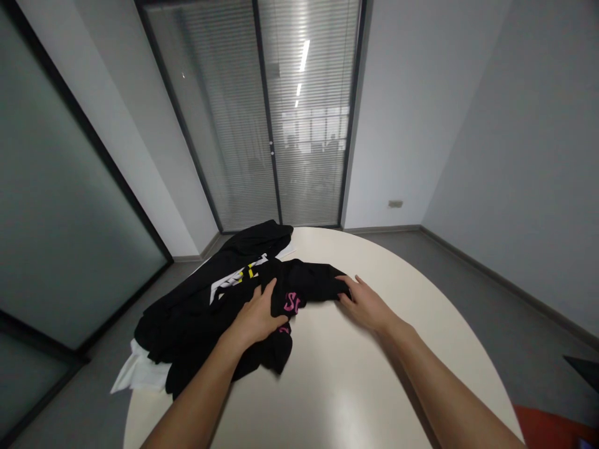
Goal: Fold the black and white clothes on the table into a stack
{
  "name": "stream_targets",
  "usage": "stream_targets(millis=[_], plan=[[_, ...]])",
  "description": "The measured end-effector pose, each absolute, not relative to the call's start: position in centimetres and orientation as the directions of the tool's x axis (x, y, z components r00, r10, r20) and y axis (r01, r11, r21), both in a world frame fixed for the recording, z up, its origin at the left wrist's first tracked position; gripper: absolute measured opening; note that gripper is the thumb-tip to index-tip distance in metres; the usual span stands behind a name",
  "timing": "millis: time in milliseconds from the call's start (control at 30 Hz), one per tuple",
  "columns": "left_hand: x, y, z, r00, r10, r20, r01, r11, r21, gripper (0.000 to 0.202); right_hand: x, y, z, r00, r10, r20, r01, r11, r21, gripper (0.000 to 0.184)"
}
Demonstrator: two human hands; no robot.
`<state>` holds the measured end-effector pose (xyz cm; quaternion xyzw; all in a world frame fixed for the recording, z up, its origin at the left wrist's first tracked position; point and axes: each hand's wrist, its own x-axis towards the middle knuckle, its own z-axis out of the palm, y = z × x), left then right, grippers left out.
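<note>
Where my remote view reaches farthest, a glass door [309, 156] with blinds stands beyond the worktop [365, 368]. Pale and rounded, the worktop spreads out below me. On the worktop's left part lies a black garment [196, 330], rumpled, with one sleeve [313, 280] stretched toward the worktop's middle. I make out white cloth [147, 368] under the garment, sticking out past the worktop's left edge. Near the worktop's middle I see the right hand [368, 305], its grip pinching the sleeve's end between thumb and fingers. Left of the worktop's middle, the left hand [257, 318] lies on the garment, its grip spread, thumb and forefinger apart. A white and yellow print [236, 275] crosses the fabric on the worktop's left; smaller pink lettering [291, 304] shows nearer the worktop's middle.
</note>
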<state>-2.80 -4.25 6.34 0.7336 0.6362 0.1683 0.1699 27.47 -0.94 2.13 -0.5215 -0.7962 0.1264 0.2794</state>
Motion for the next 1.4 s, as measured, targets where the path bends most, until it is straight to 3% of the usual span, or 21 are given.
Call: stream_targets(millis=[133, 267, 333, 433, 533, 633, 733, 833, 967, 1000, 1067, 1133, 1233, 1300, 1400], plan=[[-1.8, -4.2, 6.1, 0.236, 0.962, 0.136, 0.772, -0.27, 0.575, 0.071, 28.0, -1.5, 4.4, -0.056, 0.956, 0.287, 0.77, 0.224, -0.598, 0.034], [0.2, -4.8, 6.4, 0.346, 0.915, 0.208, 0.53, -0.374, 0.761, 0.064, 29.9, -1.2, 5.4, 0.349, 0.84, 0.415, 0.691, 0.068, -0.719, 0.034], [0.8, -5.0, 6.5, 0.32, 0.905, 0.279, 0.511, -0.413, 0.754, 0.064, 31.0, -0.8, 5.3, 0.516, 0.743, 0.426, 0.605, 0.035, -0.795, 0.042], [0.3, -4.4, 6.8, 0.218, 0.884, 0.413, 0.552, -0.46, 0.695, 0.06, 32.0, -0.4, 4.7, 0.598, 0.676, 0.429, 0.53, 0.067, -0.845, 0.056], [-1.3, -3.1, 7.1, 0.085, 0.88, 0.468, 0.516, -0.44, 0.735, 0.068, 32.1, -0.2, 4.2, 0.559, 0.684, 0.469, 0.544, 0.124, -0.83, 0.051], [-3.0, -1.7, 6.9, 0.006, 0.912, 0.409, 0.429, -0.372, 0.823, 0.086, 31.6, -0.3, 4.0, 0.441, 0.748, 0.496, 0.586, 0.178, -0.79, 0.044], [-4.3, -0.6, 5.8, -0.047, 0.935, 0.353, 0.445, -0.297, 0.845, 0.087, 31.1, -0.4, 3.8, 0.356, 0.835, 0.419, 0.611, 0.131, -0.78, 0.046], [-4.8, -0.2, 4.9, -0.093, 0.948, 0.306, 0.631, -0.182, 0.754, 0.085, 31.0, -0.5, 3.5, 0.296, 0.902, 0.315, 0.627, 0.066, -0.776, 0.055], [-4.1, -1.9, 6.7, -0.161, 0.87, 0.466, 0.867, -0.101, 0.488, 0.072, 31.0, -0.8, 3.2, 0.052, 0.93, 0.364, 0.633, 0.252, -0.732, 0.057], [-3.7, -2.6, 7.5, -0.129, 0.857, 0.499, 0.897, -0.114, 0.427, 0.065, 31.0, -1.0, 3.1, -0.029, 0.923, 0.385, 0.644, 0.312, -0.699, 0.057], [-3.1, -4.2, 9.0, -0.033, 0.913, 0.407, 0.917, -0.135, 0.376, 0.057, 30.9, -1.1, 3.0, -0.158, 0.905, 0.394, 0.693, 0.386, -0.609, 0.056], [-2.6, -5.7, 9.7, 0.116, 0.966, 0.232, 0.909, -0.198, 0.368, 0.07, 30.7, -1.2, 2.7, -0.206, 0.902, 0.381, 0.765, 0.391, -0.512, 0.047], [-2.3, -6.6, 9.0, 0.349, 0.93, 0.116, 0.863, -0.367, 0.348, 0.093, 30.5, -0.8, 2.1, -0.167, 0.899, 0.404, 0.855, 0.336, -0.395, 0.025], [-2.4, -6.2, 8.1, 0.414, 0.901, 0.13, 0.825, -0.431, 0.365, 0.077, 30.4, -0.6, 2.0, -0.108, 0.879, 0.464, 0.902, 0.283, -0.327, 0.02], [-2.9, -4.5, 7.1, 0.377, 0.897, 0.231, 0.794, -0.442, 0.418, 0.04, 30.2, -0.7, 2.6, -0.014, 0.821, 0.57, 0.948, 0.192, -0.254, 0.023]])
